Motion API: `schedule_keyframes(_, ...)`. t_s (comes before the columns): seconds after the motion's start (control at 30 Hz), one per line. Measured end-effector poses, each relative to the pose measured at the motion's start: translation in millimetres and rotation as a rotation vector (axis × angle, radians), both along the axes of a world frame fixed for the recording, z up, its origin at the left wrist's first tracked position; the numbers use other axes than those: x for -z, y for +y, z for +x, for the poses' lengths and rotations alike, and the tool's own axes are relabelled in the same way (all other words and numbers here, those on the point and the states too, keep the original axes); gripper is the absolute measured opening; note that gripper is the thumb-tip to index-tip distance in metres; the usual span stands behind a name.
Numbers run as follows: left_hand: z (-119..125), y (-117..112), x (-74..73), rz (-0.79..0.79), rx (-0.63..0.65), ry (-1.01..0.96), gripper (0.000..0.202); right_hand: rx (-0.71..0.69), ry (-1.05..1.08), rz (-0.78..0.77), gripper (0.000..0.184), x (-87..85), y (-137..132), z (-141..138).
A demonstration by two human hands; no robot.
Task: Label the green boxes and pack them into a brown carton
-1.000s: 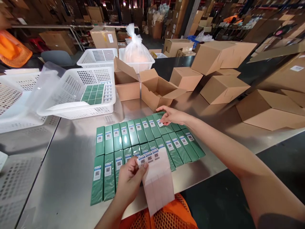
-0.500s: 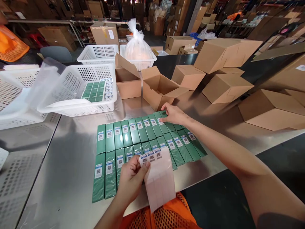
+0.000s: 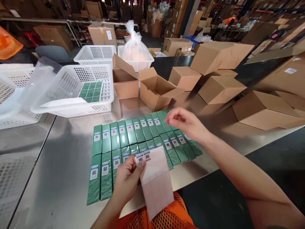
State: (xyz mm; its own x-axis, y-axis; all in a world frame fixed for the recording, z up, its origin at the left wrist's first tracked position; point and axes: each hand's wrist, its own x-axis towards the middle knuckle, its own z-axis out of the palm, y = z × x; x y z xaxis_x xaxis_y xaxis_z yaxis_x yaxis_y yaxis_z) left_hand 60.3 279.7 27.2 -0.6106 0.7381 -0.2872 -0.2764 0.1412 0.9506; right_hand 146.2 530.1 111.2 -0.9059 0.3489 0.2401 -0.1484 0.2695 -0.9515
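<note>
My left hand [image 3: 130, 178] pinches a sheet of label stickers [image 3: 157, 181] between thumb and fingers. Two printed labels show along its top edge, and the rest of the backing is bare. Above the right end of the back row hovers my right hand [image 3: 184, 124], slightly blurred, with fingers curled together; anything in them is hidden. Narrow green boxes [image 3: 106, 143] in plastic wrap lie side by side in two rows, most bearing a label with a square code. My hands and the sheet cover parts of both rows.
Open cardboard boxes [image 3: 126, 90] stand behind the rows, and closed cartons [image 3: 221, 90] sit to the right. At the left, a white basket [image 3: 95, 109] holds a green-squared sheet and label sheets. The metal table [image 3: 64, 165] has its front edge close to me.
My right hand has lifted off a box in the back row, uncovering its label. The sheet shows two labels where three were visible. The view has shifted slightly.
</note>
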Motion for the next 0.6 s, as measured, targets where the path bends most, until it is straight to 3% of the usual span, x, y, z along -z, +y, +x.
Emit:
schedule_keyframes(0.1,-1.0,-0.3,1.8,-0.018,0.038,0.011,0.040,0.130,-0.237,-0.074,0.020,11.0,44.7,-19.2)
schedule_keyframes(0.2,-1.6,0.2,1.1,-0.025,0.036,0.008,0.045,0.106,-0.515,-0.108,0.033,24.5,70.9,-33.1)
schedule_keyframes(0.3,-1.3,0.4,-0.3,-0.020,0.038,0.012,0.046,0.102,-0.612,-0.105,0.051,32.6,76.5,-39.1)
schedule_keyframes(0.47,-1.6,-1.6,2.9,-0.026,0.038,0.015,0.043,0.162,-0.711,-0.029,0.048,35.4,71.5,-46.1)
schedule_keyframes(0.6,-3.4,-3.3,6.7,-0.023,0.052,0.007,0.039,0.232,-0.797,0.108,0.055,32.6,75.2,-55.2)
